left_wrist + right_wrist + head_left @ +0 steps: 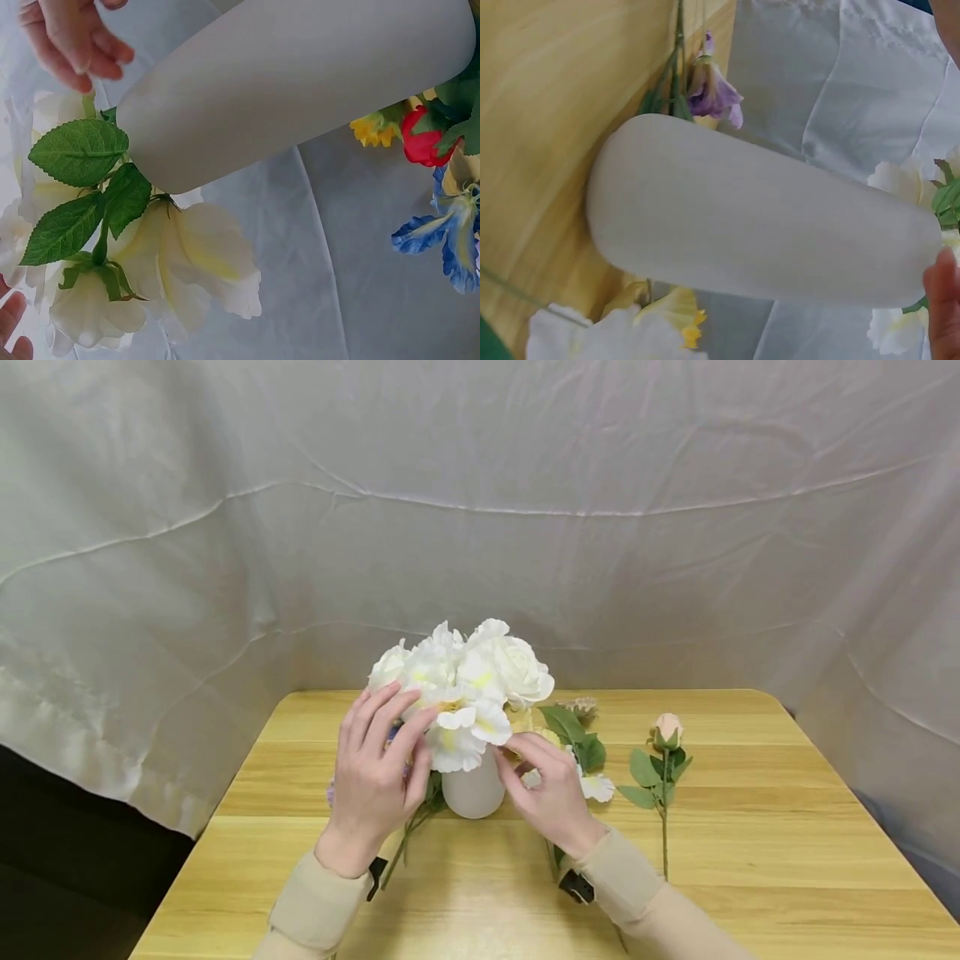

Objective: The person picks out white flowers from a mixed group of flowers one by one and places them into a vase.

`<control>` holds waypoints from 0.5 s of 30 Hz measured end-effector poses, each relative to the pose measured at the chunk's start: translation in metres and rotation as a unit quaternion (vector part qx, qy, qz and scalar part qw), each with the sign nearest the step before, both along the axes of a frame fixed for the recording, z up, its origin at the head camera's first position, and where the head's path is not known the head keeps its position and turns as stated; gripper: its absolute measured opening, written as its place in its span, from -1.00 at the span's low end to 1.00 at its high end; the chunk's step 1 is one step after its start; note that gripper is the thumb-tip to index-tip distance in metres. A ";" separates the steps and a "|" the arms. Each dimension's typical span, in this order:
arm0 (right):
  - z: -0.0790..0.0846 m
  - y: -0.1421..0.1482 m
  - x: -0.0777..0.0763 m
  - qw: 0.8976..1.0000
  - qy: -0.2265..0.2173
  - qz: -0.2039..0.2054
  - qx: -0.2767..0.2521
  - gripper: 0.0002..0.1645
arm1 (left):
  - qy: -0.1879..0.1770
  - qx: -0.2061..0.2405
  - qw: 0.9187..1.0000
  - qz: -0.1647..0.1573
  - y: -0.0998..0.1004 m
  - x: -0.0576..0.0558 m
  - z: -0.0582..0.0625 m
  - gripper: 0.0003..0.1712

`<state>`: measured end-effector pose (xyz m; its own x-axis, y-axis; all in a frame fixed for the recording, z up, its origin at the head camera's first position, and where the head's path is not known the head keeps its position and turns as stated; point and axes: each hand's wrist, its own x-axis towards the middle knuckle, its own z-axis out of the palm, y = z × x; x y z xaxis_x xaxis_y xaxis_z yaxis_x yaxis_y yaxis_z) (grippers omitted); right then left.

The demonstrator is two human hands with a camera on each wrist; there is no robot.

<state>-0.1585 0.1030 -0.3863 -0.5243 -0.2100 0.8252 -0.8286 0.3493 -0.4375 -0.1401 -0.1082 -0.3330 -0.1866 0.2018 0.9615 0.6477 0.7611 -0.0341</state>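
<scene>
A smooth white vase (pixel 472 793) stands upright on the table, holding a full bunch of white flowers (pixel 483 677), roses and ruffled irises. My left hand (pixel 377 777) reaches up on their left side, fingers spread and slightly bent, with the fingertips against the petals. Across from it, my right hand (pixel 551 781) is at the right of the vase's mouth, thumb and forefinger close to the lowest iris petals. Green leaves (pixel 79 154) and a white rose (pixel 97 307) hang out over the rim in the left wrist view. A right fingertip (pixel 941 289) is right at the rim in the right wrist view.
A pale pink rose (pixel 666 731) with a long stem lies on the wooden table (pixel 765 827) at right. Yellow and white blooms lie beside the vase, purple ones (pixel 714 94) on its other side. Red (pixel 424 139) and blue flowers (pixel 450 236) lie further off. Grey cloth (pixel 480 560) hangs behind.
</scene>
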 end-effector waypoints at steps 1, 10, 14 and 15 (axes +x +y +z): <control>-0.001 0.002 0.001 1.000 -0.009 0.003 0.007 -0.76 | 0.000 0.000 1.000 0.000 0.000 0.000 0.000 -0.68; -0.010 0.032 0.011 0.985 -0.161 0.000 0.067 -0.72 | 0.016 -0.012 1.000 -0.015 0.010 0.006 0.003 -0.69; -0.012 0.051 0.010 0.972 -0.222 -0.013 0.070 -0.73 | 0.045 -0.026 0.998 -0.036 0.022 0.012 0.004 -0.67; -0.012 0.056 0.010 0.968 -0.240 -0.012 0.069 -0.74 | 0.055 -0.030 0.997 -0.044 0.026 0.013 0.004 -0.67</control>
<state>-0.1487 0.1591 -0.3982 -0.8465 -0.2837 0.4504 -0.5323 0.4489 -0.7178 -0.1275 -0.0826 -0.3289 -0.0600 0.2704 0.9609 0.7013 0.6965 -0.1522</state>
